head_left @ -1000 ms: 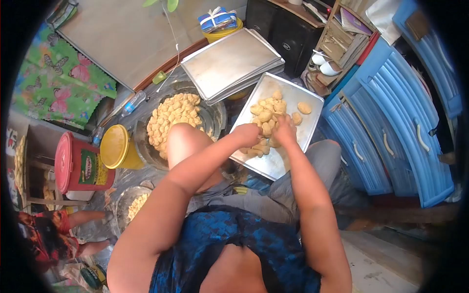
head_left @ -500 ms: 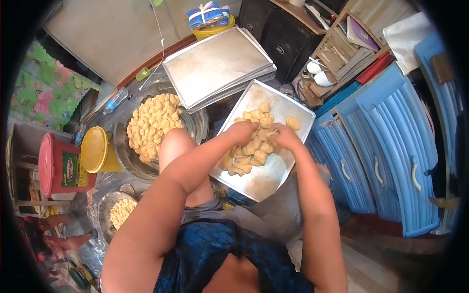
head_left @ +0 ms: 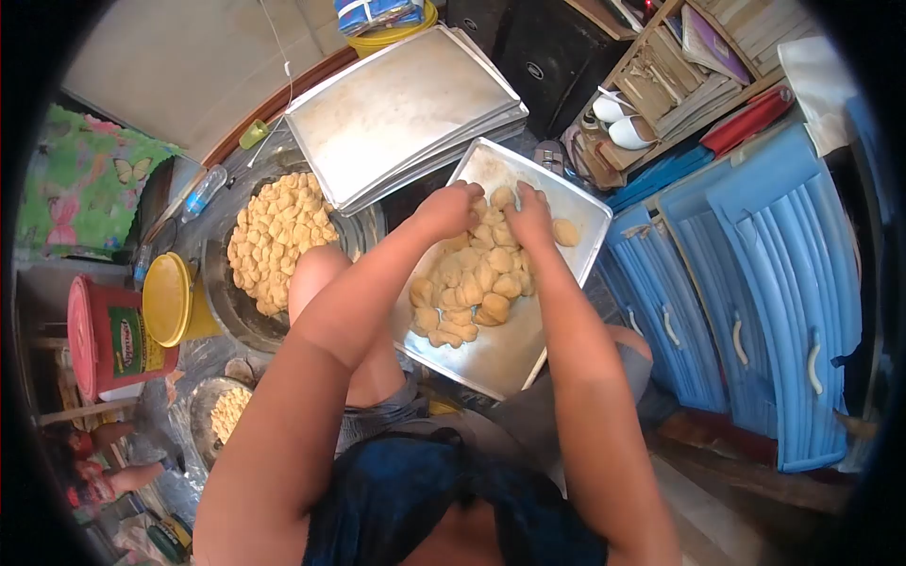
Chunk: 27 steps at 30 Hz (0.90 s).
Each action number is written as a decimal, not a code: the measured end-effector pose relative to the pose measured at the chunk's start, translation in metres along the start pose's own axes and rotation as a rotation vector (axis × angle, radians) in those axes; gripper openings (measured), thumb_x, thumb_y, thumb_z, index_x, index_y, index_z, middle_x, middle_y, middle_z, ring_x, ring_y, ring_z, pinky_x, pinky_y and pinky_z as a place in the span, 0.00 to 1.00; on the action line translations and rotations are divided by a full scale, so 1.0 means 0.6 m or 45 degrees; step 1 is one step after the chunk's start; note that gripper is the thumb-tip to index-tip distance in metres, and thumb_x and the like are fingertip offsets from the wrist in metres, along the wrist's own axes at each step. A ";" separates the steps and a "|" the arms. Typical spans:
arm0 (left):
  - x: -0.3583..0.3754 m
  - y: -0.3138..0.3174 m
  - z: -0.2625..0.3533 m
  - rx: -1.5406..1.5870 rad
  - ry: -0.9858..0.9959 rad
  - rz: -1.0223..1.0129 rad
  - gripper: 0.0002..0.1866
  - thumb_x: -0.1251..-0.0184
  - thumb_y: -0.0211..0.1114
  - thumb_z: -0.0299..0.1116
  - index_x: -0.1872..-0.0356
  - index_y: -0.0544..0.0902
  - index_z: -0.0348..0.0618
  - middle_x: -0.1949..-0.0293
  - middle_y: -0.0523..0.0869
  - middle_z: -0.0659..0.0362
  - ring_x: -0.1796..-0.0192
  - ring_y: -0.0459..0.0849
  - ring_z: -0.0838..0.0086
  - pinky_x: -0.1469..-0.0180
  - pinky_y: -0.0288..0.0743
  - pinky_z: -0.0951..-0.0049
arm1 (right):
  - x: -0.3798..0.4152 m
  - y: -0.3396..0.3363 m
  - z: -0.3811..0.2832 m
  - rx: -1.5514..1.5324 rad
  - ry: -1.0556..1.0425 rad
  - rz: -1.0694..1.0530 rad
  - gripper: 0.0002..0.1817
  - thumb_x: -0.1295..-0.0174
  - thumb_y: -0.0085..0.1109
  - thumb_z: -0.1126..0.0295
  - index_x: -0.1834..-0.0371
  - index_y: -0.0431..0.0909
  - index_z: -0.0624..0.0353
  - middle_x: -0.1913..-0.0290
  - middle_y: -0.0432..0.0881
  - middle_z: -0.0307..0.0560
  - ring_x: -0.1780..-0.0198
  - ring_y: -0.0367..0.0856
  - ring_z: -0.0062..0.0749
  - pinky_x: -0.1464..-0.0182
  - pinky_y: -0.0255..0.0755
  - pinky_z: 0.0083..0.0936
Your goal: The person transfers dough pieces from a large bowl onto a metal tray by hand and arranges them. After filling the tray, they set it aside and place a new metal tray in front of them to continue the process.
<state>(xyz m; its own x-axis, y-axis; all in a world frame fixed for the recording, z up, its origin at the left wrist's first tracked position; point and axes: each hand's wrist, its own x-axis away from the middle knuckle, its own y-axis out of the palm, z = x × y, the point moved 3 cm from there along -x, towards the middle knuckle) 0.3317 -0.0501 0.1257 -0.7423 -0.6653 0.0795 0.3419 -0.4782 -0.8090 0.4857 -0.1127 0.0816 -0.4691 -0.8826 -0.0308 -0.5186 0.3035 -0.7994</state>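
A metal tray (head_left: pixel 500 363) holds a heap of light brown dough pieces (head_left: pixel 477 274). My left hand (head_left: pixel 450 209) is at the upper left side of the heap, its fingers curled against the dough. Opposite it, my right hand (head_left: pixel 530 215) touches the upper right side of the heap with bent fingers. Between the two hands lie a few pieces at the heap's top end. One piece (head_left: pixel 565 232) lies apart, right of my right hand. Whether either hand grips a piece is hidden by the fingers.
Stacked metal trays (head_left: pixel 406 104) stand behind. On the left are a large basin of dough pieces (head_left: pixel 278 236), a smaller bowl (head_left: pixel 203 415), a yellow bucket (head_left: pixel 170 300) and a red bucket (head_left: pixel 90 335). Blue plastic furniture (head_left: pixel 774 302) stands at the right; part of a person (head_left: pixel 127 479) shows lower left.
Both hands have moved toward the tray's upper end, uncovering more of the heap's middle. The whole view has shifted slightly.
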 end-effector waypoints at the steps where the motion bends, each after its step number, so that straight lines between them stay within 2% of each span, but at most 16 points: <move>1: -0.004 0.012 -0.012 -0.001 0.009 -0.007 0.22 0.48 0.62 0.32 0.49 0.75 0.45 0.55 0.79 0.46 0.54 0.79 0.53 0.51 0.73 0.60 | -0.005 0.009 -0.004 -0.028 0.056 0.083 0.21 0.49 0.59 0.62 0.50 0.75 0.53 0.47 0.72 0.52 0.45 0.71 0.49 0.44 0.66 0.39; 3: -0.019 0.029 -0.033 0.020 0.022 -0.133 0.26 0.48 0.62 0.31 0.44 0.73 0.46 0.50 0.76 0.46 0.52 0.78 0.53 0.47 0.72 0.62 | -0.010 0.024 -0.017 -0.004 0.059 -0.020 0.22 0.50 0.60 0.63 0.49 0.75 0.52 0.49 0.74 0.53 0.46 0.72 0.48 0.46 0.67 0.38; 5: -0.029 0.035 -0.050 0.052 0.061 -0.124 0.26 0.49 0.61 0.29 0.43 0.73 0.44 0.51 0.77 0.45 0.52 0.78 0.52 0.48 0.72 0.62 | -0.019 0.033 -0.013 0.026 0.075 -0.132 0.23 0.51 0.61 0.64 0.49 0.74 0.52 0.50 0.75 0.53 0.47 0.74 0.47 0.47 0.68 0.37; 7: -0.035 0.027 -0.057 0.041 -0.111 -0.143 0.27 0.50 0.62 0.25 0.44 0.72 0.42 0.51 0.76 0.44 0.52 0.78 0.52 0.48 0.72 0.63 | -0.033 0.024 -0.012 -0.140 -0.135 -0.196 0.23 0.54 0.62 0.65 0.50 0.74 0.52 0.57 0.79 0.55 0.53 0.77 0.47 0.51 0.71 0.36; 8: -0.037 0.025 -0.055 0.049 -0.104 -0.150 0.27 0.50 0.62 0.25 0.44 0.72 0.42 0.51 0.76 0.44 0.52 0.78 0.52 0.48 0.72 0.63 | -0.037 0.014 -0.001 -0.229 0.037 0.069 0.21 0.56 0.63 0.67 0.55 0.76 0.55 0.63 0.81 0.56 0.58 0.80 0.50 0.54 0.72 0.36; 9: -0.040 0.019 -0.053 0.158 -0.130 0.039 0.26 0.50 0.63 0.26 0.45 0.73 0.41 0.52 0.76 0.43 0.51 0.77 0.52 0.48 0.72 0.62 | -0.041 0.005 -0.002 -0.218 0.045 0.068 0.21 0.56 0.63 0.67 0.55 0.76 0.55 0.63 0.81 0.56 0.58 0.80 0.50 0.54 0.72 0.36; 10: -0.042 0.015 -0.053 0.266 -0.157 0.228 0.25 0.50 0.64 0.27 0.46 0.74 0.39 0.52 0.76 0.42 0.50 0.77 0.51 0.47 0.71 0.62 | -0.051 -0.010 0.004 -0.286 0.084 0.203 0.19 0.55 0.63 0.68 0.57 0.76 0.57 0.63 0.81 0.57 0.58 0.80 0.50 0.54 0.72 0.37; 11: -0.048 0.021 -0.052 0.276 -0.157 0.219 0.25 0.50 0.64 0.27 0.46 0.74 0.39 0.52 0.76 0.42 0.50 0.77 0.51 0.47 0.71 0.62 | -0.059 -0.021 0.013 -0.353 0.124 0.337 0.17 0.54 0.62 0.69 0.58 0.76 0.59 0.63 0.81 0.57 0.59 0.80 0.51 0.54 0.72 0.37; 13: -0.060 0.021 -0.049 0.483 -0.022 0.338 0.25 0.50 0.65 0.26 0.47 0.74 0.36 0.50 0.75 0.42 0.48 0.76 0.51 0.45 0.70 0.63 | -0.066 -0.005 0.035 -0.339 0.090 0.368 0.15 0.52 0.61 0.71 0.59 0.77 0.60 0.62 0.81 0.57 0.58 0.79 0.50 0.53 0.72 0.37; 14: -0.065 0.027 -0.049 0.442 -0.025 0.173 0.24 0.49 0.64 0.29 0.47 0.75 0.36 0.43 0.72 0.41 0.44 0.73 0.52 0.42 0.68 0.64 | -0.064 0.007 0.042 -0.189 0.040 0.359 0.15 0.52 0.60 0.71 0.58 0.77 0.60 0.61 0.80 0.56 0.57 0.79 0.50 0.53 0.72 0.36; 18: -0.062 0.065 -0.044 0.173 0.082 -0.090 0.23 0.47 0.60 0.29 0.47 0.76 0.37 0.35 0.63 0.42 0.42 0.73 0.54 0.40 0.67 0.65 | -0.055 0.000 0.014 0.151 -0.026 0.287 0.16 0.52 0.60 0.69 0.57 0.80 0.55 0.53 0.78 0.47 0.51 0.75 0.44 0.51 0.69 0.36; 20: -0.067 0.063 -0.046 0.130 0.110 -0.158 0.23 0.47 0.60 0.30 0.47 0.76 0.36 0.35 0.63 0.43 0.40 0.71 0.55 0.39 0.66 0.66 | -0.051 -0.008 -0.013 0.278 -0.066 0.286 0.16 0.51 0.60 0.69 0.56 0.80 0.53 0.51 0.77 0.44 0.49 0.73 0.42 0.50 0.67 0.37; 22: -0.066 0.059 -0.038 0.075 0.141 -0.234 0.24 0.47 0.60 0.30 0.47 0.76 0.36 0.36 0.64 0.43 0.39 0.70 0.55 0.38 0.64 0.67 | -0.054 0.001 -0.041 0.225 -0.373 0.336 0.18 0.50 0.58 0.68 0.53 0.80 0.46 0.50 0.76 0.38 0.47 0.69 0.37 0.46 0.60 0.38; 23: -0.064 0.057 -0.037 0.075 0.096 -0.242 0.23 0.47 0.60 0.32 0.48 0.77 0.36 0.36 0.65 0.43 0.39 0.70 0.55 0.38 0.64 0.67 | -0.057 0.006 -0.047 0.221 -0.361 0.344 0.18 0.50 0.58 0.68 0.53 0.80 0.46 0.50 0.76 0.38 0.47 0.69 0.37 0.46 0.60 0.38; 25: -0.060 0.042 -0.027 0.065 0.060 -0.261 0.22 0.46 0.59 0.33 0.49 0.78 0.35 0.37 0.66 0.43 0.39 0.70 0.55 0.38 0.64 0.67 | -0.069 0.034 -0.048 0.457 -0.272 -0.093 0.19 0.48 0.56 0.66 0.50 0.79 0.41 0.49 0.76 0.36 0.45 0.67 0.34 0.44 0.54 0.37; 27: -0.057 0.036 -0.025 -0.014 -0.027 -0.462 0.22 0.46 0.59 0.34 0.49 0.77 0.36 0.38 0.68 0.43 0.39 0.71 0.55 0.38 0.65 0.66 | -0.081 0.037 -0.048 0.420 -0.202 -0.049 0.19 0.48 0.57 0.66 0.50 0.79 0.41 0.49 0.76 0.37 0.45 0.67 0.35 0.44 0.54 0.38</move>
<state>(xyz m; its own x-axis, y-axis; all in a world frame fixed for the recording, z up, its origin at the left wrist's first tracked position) 0.3555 -0.0288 0.0969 -0.8020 -0.4653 0.3745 0.0522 -0.6793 -0.7320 0.4765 -0.0530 0.0826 -0.3236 -0.9437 -0.0689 -0.2630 0.1596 -0.9515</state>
